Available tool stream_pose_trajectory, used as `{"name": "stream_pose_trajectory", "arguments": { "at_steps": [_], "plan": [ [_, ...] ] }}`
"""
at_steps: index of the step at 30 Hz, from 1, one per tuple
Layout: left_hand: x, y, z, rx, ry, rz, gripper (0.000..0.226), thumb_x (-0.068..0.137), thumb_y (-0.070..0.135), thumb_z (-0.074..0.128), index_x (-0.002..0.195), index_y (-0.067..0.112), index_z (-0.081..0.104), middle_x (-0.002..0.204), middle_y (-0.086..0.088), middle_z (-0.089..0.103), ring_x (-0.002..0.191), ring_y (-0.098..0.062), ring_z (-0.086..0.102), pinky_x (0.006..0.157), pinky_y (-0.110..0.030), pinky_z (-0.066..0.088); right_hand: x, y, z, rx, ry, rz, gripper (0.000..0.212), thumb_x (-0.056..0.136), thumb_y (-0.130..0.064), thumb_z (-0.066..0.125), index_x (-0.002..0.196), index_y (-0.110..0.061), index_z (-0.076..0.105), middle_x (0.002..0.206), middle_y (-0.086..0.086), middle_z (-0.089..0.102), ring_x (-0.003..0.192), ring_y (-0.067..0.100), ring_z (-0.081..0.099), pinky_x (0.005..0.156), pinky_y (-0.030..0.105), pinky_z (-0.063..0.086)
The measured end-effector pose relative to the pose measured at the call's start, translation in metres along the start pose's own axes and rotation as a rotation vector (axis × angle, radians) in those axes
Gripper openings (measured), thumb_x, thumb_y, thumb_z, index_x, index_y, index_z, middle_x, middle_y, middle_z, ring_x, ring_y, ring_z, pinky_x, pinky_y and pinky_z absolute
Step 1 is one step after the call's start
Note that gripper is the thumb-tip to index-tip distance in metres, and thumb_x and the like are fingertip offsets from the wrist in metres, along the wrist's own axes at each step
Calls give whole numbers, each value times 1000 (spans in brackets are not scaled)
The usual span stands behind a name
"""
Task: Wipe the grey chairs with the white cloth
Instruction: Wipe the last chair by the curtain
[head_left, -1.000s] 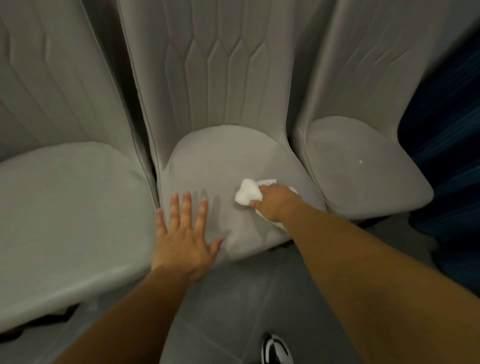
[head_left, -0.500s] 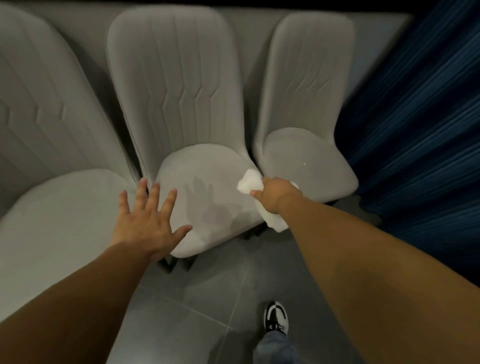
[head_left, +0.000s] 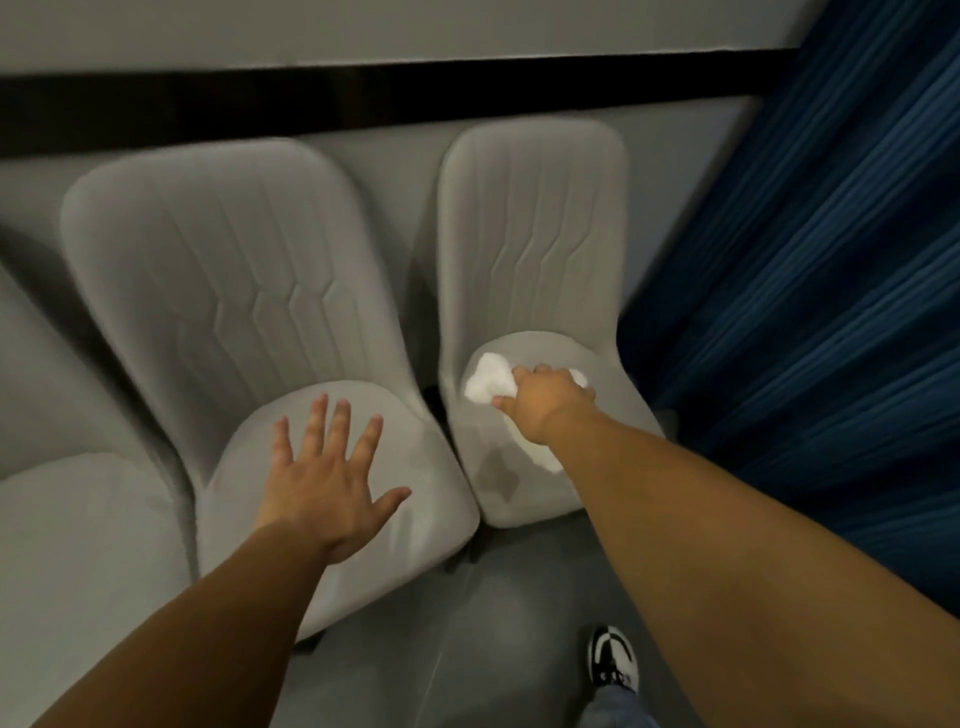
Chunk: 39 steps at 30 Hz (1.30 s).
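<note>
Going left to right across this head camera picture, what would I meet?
Left grey chair → left hand, open above the middle grey chair → white cloth → right hand gripping it on the right grey chair → blue curtain.

A pale grey wall crossed by a black horizontal band meets a dark blue pleated curtain at right, above grey floor tiles.

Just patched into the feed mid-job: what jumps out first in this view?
The white cloth stands out, bunched under the right hand on the seat of the rightmost grey chair. The left hand spreads open over the middle chair. A dark blue curtain fills the right side.
</note>
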<state>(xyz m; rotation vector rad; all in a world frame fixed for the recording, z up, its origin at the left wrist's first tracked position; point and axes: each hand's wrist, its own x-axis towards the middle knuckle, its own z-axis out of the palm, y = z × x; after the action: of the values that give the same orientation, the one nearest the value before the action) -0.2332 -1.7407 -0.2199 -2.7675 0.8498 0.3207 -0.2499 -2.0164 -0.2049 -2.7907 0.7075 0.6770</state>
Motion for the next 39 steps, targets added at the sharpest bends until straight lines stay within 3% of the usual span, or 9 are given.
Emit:
{"name": "stream_pose_trajectory", "arguments": {
  "at_steps": [5, 12, 16, 20, 22, 24, 26, 31, 39],
  "plan": [
    [87, 101, -13, -13, -85, -8, 92, 80, 84, -4, 152, 30, -24, 158, -10, -29, 140, -35, -36, 115, -63, -10, 76, 86, 4, -50, 8, -171, 64, 102, -60, 37, 156, -29, 28, 147, 8, 43, 136, 34, 35, 112, 52, 27],
    [192, 186, -1, -9, -29, -24, 95, 78, 86, -5, 153, 31, -19, 164, -9, -16, 145, -35, -29, 113, -61, -15, 170, 151, 33, -81, 31, -290, 58, 101, -60, 37, 150, -28, 36, 144, 6, 45, 132, 31, 37, 104, 52, 30],
    [220, 185, 39, 5, -43, -24, 97, 76, 88, -5, 153, 31, -20, 164, -8, -17, 144, -34, -31, 115, -61, -14, 212, 166, 60, -71, 68, -272, 53, 103, -56, 39, 148, -29, 38, 141, 5, 46, 130, 30, 38, 101, 51, 30],
    [240, 174, 87, -4, -83, -29, 98, 74, 89, -8, 151, 30, -26, 155, -7, -32, 141, -33, -35, 116, -61, -13, 250, 172, 88, -82, 108, -301, 56, 101, -60, 39, 149, -31, 36, 144, 3, 45, 132, 29, 35, 102, 52, 28],
    [254, 175, 113, -39, -72, -23, 98, 74, 89, -9, 151, 31, -26, 153, -6, -34, 141, -32, -37, 115, -60, -14, 269, 172, 110, -123, 107, -325, 64, 97, -69, 35, 152, -36, 30, 152, 0, 39, 138, 29, 29, 107, 60, 19],
    [267, 178, 143, -62, -70, 19, 95, 75, 88, -8, 150, 32, -27, 154, -6, -36, 140, -31, -39, 115, -59, -16, 284, 171, 137, -126, 97, -320, 74, 92, -79, 29, 156, -43, 19, 163, -2, 24, 150, 29, 14, 112, 69, 0],
    [278, 182, 173, -88, -87, 55, 94, 77, 89, -6, 150, 34, -26, 156, -5, -35, 139, -28, -40, 114, -58, -20, 296, 165, 163, -108, 116, -329, 82, 88, -85, 24, 158, -45, 8, 169, -2, 8, 154, 28, 1, 114, 69, -11],
    [301, 188, 220, -166, -33, 47, 89, 82, 84, -2, 151, 33, -25, 160, -5, -30, 142, -23, -37, 118, -51, -15, 325, 156, 191, -72, 366, -351, 89, 82, -88, 21, 157, -41, 20, 169, 0, 14, 154, 28, 8, 117, 66, -8],
    [308, 187, 229, -242, 14, 59, 88, 84, 85, 7, 148, 37, -31, 155, 1, -38, 142, -16, -37, 121, -46, -8, 380, 154, 176, -57, 498, -415, 81, 87, -84, 26, 157, -42, 23, 166, 3, 24, 150, 31, 22, 119, 63, 7]
  ]
}}
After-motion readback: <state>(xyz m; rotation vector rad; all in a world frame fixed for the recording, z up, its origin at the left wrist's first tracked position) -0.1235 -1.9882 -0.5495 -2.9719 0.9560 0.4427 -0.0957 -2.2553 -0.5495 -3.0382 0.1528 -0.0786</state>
